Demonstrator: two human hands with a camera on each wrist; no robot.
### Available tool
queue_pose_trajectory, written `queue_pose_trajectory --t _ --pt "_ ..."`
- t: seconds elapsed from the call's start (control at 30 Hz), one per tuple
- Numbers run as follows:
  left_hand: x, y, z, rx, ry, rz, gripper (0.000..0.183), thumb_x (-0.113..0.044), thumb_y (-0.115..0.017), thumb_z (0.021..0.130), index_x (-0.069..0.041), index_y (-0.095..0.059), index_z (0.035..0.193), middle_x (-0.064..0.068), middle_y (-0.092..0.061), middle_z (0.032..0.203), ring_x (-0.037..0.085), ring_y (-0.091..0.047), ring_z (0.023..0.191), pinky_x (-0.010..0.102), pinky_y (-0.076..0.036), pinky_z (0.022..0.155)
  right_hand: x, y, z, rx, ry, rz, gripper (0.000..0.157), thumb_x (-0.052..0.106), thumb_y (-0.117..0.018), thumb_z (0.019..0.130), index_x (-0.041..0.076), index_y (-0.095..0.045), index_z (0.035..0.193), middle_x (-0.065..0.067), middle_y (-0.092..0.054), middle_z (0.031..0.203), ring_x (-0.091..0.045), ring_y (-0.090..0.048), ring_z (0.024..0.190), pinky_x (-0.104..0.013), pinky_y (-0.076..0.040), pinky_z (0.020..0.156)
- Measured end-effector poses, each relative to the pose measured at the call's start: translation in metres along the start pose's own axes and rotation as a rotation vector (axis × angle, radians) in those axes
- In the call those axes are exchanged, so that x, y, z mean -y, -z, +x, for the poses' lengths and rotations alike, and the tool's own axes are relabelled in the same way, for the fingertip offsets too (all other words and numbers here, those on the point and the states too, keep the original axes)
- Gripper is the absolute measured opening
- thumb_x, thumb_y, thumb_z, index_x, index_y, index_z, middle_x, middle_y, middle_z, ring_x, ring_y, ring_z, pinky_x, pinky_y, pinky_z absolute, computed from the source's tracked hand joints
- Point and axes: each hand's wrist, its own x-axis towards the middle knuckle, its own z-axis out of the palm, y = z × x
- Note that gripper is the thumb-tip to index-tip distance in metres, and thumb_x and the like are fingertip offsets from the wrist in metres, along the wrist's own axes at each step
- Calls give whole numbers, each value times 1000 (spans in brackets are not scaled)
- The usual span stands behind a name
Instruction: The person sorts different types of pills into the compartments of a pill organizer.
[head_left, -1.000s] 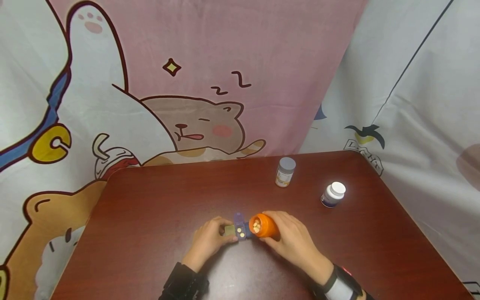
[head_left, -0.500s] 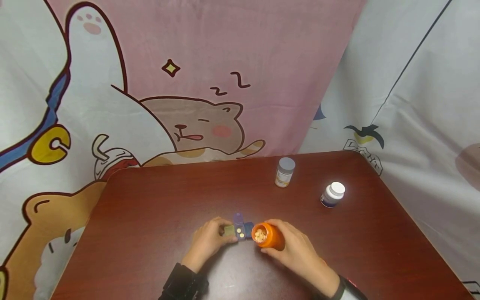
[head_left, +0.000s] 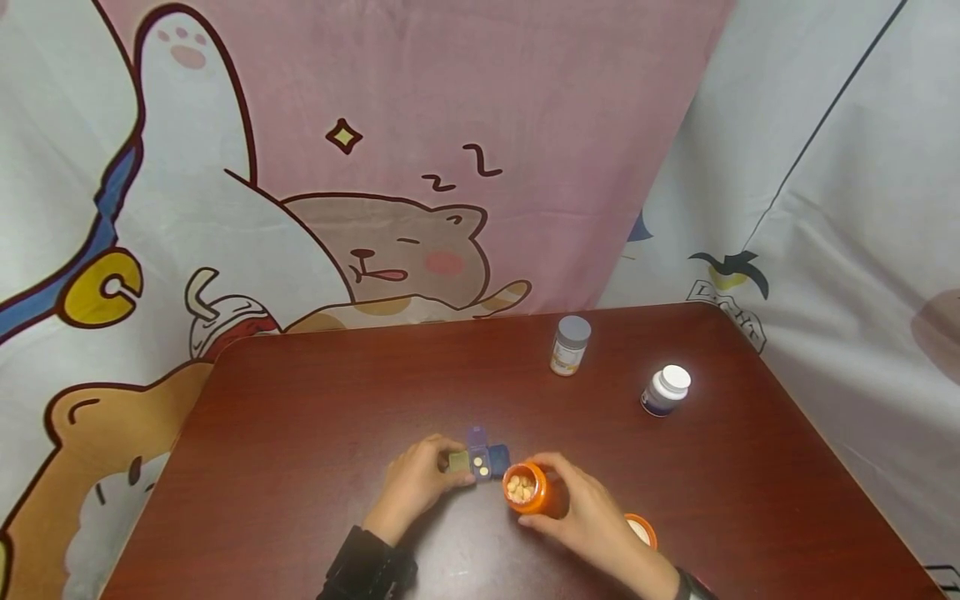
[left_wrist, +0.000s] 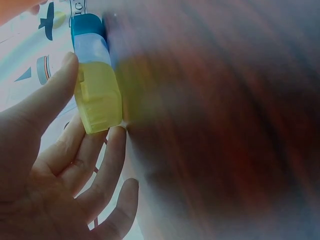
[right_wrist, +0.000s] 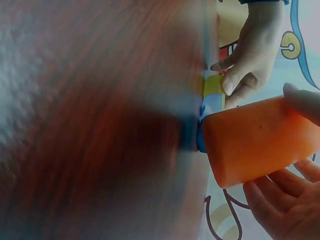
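Observation:
My left hand [head_left: 420,473] pinches the yellow end of a small pill organizer [left_wrist: 100,95] on the table. Its purple middle compartment [head_left: 480,463] has the lid standing up, and pale tablets lie inside. The blue end compartment [head_left: 498,460] is closed. Just to the right, my right hand [head_left: 581,512] grips an orange pill bottle [head_left: 528,490] round its sides. The bottle is tilted, its mouth facing left and toward me, with many pale tablets showing in it. In the right wrist view the orange bottle [right_wrist: 265,140] overlaps part of the organizer.
A bottle with a grey lid [head_left: 571,345] stands at the back of the brown table [head_left: 337,400]. Right of it is a white bottle [head_left: 666,390] with a dark lower label. An orange-rimmed cap [head_left: 642,530] lies partly behind my right forearm. Printed cloth hangs behind the table.
My right hand has drawn the orange bottle back toward me and away from the organizer, turning its mouth more upward. The orange-rimmed cap has come into view. My left hand stays put.

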Motion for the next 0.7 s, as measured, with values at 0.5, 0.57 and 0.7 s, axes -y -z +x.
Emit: queue_pose_trajectory --t 0.5,0.57,0.7 --pt "1 1 0 2 -4 -6 43 -42 -79 66 -19 -72 102 -6 -62 77 9 -52 69 34 -42 59 6 -9 -12 40 6 129 66 36 -85 60 32 -52 117 12 -69 106 -8 -61 90 -40 -56 74" --pt "1 1 0 1 -7 -8 43 -42 -78 66 -19 -72 102 -6 -62 77 9 -52 69 34 -42 59 7 -11 -14 49 -1 151 65 37 -84 61 31 -52 117 12 -69 106 -8 -61 89 -40 -55 75" --pt "1 1 0 1 -13 -6 44 -43 -78 66 -19 -72 103 -6 -62 76 8 -52 69 33 -42 59 10 -15 -17 62 -7 210 63 37 -83 63 30 -53 117 12 -69 106 -10 -62 88 -41 -55 76"
